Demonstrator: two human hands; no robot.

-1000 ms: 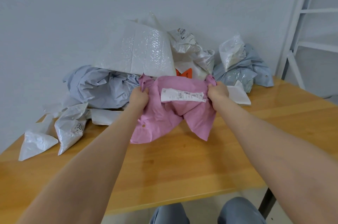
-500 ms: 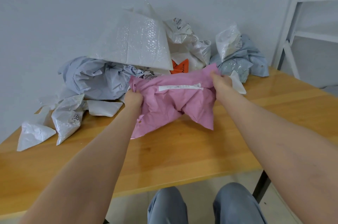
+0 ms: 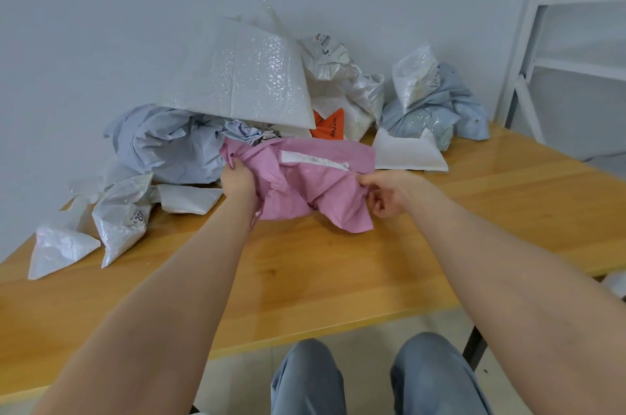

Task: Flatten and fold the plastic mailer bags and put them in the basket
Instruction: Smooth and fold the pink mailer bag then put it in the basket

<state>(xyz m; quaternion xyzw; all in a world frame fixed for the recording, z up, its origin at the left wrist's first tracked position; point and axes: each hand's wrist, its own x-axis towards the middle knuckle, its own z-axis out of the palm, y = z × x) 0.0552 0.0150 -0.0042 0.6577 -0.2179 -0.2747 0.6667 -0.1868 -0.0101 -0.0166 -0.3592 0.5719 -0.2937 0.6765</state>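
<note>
A plain pale grey-blue wall (image 3: 135, 7) fills the far side, unmarked and evenly lit. A wooden bench (image 3: 305, 279) with a glossy honey-coloured top stands right against it and runs from left to right; soft light gives a sheen on its far right corner. A dark leg (image 3: 474, 347) shows under its near right edge. A white metal rack (image 3: 582, 1) with cross rails stands at the far right. The floor (image 3: 366, 360) below is pale.

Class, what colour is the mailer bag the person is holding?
Pink. The mailer bag shows best in the head view.
</note>
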